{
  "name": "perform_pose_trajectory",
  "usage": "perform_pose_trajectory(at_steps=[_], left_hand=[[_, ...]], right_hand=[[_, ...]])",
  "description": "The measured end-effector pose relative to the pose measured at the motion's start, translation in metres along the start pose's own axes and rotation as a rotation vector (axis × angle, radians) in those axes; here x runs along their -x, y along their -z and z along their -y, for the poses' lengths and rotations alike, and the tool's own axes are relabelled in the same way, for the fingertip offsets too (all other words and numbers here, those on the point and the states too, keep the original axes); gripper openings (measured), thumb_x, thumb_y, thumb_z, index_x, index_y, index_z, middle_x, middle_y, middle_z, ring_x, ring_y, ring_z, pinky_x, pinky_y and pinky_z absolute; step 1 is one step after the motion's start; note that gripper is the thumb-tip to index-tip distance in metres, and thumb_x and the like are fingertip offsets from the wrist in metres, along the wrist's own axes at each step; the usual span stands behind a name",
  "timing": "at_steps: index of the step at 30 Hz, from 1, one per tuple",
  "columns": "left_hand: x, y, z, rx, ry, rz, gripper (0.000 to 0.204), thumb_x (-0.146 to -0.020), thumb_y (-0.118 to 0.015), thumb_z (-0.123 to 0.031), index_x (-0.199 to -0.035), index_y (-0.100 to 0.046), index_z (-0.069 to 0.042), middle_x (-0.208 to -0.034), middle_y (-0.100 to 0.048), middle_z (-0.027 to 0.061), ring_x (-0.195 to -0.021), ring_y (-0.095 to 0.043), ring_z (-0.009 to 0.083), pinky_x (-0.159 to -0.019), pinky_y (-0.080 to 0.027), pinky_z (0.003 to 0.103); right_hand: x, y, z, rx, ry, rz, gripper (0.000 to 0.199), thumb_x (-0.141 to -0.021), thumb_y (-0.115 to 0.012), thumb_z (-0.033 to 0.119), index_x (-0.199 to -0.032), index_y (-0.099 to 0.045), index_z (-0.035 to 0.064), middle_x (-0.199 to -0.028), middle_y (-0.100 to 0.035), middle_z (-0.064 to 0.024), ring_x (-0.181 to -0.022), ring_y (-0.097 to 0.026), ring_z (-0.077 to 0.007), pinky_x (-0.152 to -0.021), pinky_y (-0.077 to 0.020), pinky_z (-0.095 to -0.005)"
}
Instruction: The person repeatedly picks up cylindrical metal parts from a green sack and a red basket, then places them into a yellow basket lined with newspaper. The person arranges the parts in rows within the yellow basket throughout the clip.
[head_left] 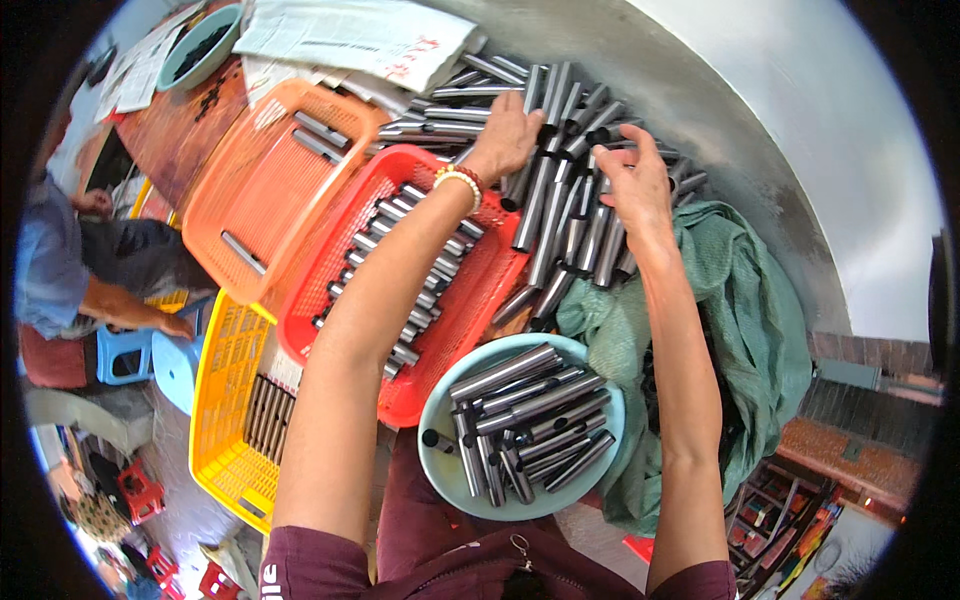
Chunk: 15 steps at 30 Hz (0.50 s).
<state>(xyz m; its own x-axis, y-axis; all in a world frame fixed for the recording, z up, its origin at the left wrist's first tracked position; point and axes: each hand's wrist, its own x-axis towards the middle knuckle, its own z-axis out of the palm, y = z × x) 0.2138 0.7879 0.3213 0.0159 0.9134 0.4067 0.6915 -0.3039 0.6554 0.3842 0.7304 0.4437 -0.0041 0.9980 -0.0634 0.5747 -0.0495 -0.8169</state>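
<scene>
Both of my hands are at a heap of dark, shiny metal tubes [545, 210]. My left hand [503, 140], with a beaded bracelet at the wrist, is closed over a tube at the heap's upper middle; its fingertips are partly hidden. To its right, my right hand [640, 185] is over the heap with fingers bent and apart, close to the tube ends. Below my left forearm a red plastic basket [480, 330] holds rows of short tubes. Close to my body, a light blue bowl [435, 470] contains several loose tubes.
An orange basket [225, 210] with a few tubes lies left of the red one, and a yellow crate [205, 440] stands below. Green woven sacking [750, 290] bunches on the right. Newspaper [340, 40] covers the far side. Another person [60, 260] sits at left beside blue stools.
</scene>
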Motion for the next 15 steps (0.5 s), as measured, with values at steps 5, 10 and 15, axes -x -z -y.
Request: perform_pose_trajectory(at_steps=[5, 10, 15], left_hand=[[0.095, 0.067, -0.057, 0.326, 0.024, -0.332, 0.033, -0.086, -0.048, -0.013, -0.112, -0.045, 0.007, -0.101, -0.049, 0.0225, -0.098, -0.048, 0.0376, -0.087, -0.039, 0.039], [0.303, 0.162, -0.048, 0.765, 0.622, -0.697, 0.025, -0.088, -0.048, -0.007, -0.111, -0.048, 0.002, -0.092, -0.054, 0.0113, -0.08, -0.058, 0.0182, -0.07, -0.046, 0.027], [0.484, 0.204, -0.024, 0.845, 1.133, -1.071, 0.02, -0.09, -0.044, -0.011, -0.107, -0.048, 0.0, -0.089, -0.056, 0.0101, -0.067, -0.059, 0.016, -0.059, -0.051, 0.026]], right_hand=[[0.038, -0.019, 0.015, -0.003, 0.238, -0.035, 0.04, -0.077, -0.064, 0.015, -0.115, -0.053, 0.0063, -0.093, -0.059, -0.01, -0.082, -0.059, -0.0174, -0.072, -0.0469, -0.0303], [0.127, -0.105, 0.092, -0.005, 0.52, 0.339, 0.029, -0.081, -0.058, 0.005, -0.109, -0.055, 0.0043, -0.102, -0.054, -0.0083, -0.087, -0.057, -0.0163, -0.07, -0.0472, -0.0272], [0.216, -0.215, 0.133, 0.203, 0.655, 0.941, 0.025, -0.079, -0.058, 0.007, -0.103, -0.055, 0.0011, -0.094, -0.055, -0.0122, -0.077, -0.058, -0.0214, -0.068, -0.0471, -0.0308]])
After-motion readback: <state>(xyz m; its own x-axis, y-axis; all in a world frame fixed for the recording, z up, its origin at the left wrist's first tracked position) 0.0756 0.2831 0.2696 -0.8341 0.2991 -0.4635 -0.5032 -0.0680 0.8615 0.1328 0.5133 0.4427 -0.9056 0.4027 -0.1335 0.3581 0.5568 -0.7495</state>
